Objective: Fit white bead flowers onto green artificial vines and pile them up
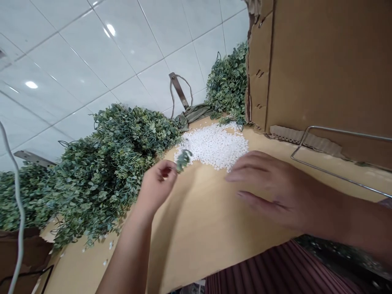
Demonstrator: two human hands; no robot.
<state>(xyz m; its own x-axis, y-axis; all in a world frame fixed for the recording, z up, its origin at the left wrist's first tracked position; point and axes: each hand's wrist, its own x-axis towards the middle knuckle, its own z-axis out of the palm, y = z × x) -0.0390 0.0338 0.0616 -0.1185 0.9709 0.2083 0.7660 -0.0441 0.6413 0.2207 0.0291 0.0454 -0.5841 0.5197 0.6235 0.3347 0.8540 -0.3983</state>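
- A dark striped garment (260,271) showed at the near edge of the table (196,228), below the person's arms.
- The right hand (272,185) was spread, its thumb well apart from the fingers, fingertips at the near right edge of a white heap; I couldn't tell whether they touched it.
- The left hand (157,183) had thumb and fingers pinched on a small green sprig (183,160), somewhat blurred.
- That sprig was just in front of the heap's left side, above the table.
- The white pellets (214,145) lay in a loose, spread heap beyond both hands.
- Left of the heap sprawled a big mass of leafy greenery (113,163); a smaller leafy clump (228,81) stood behind it.
- To the right rose a cardboard box (330,73), a bent metal wire (337,131) in front of it.
- Behind everything was a white tiled wall (122,45).
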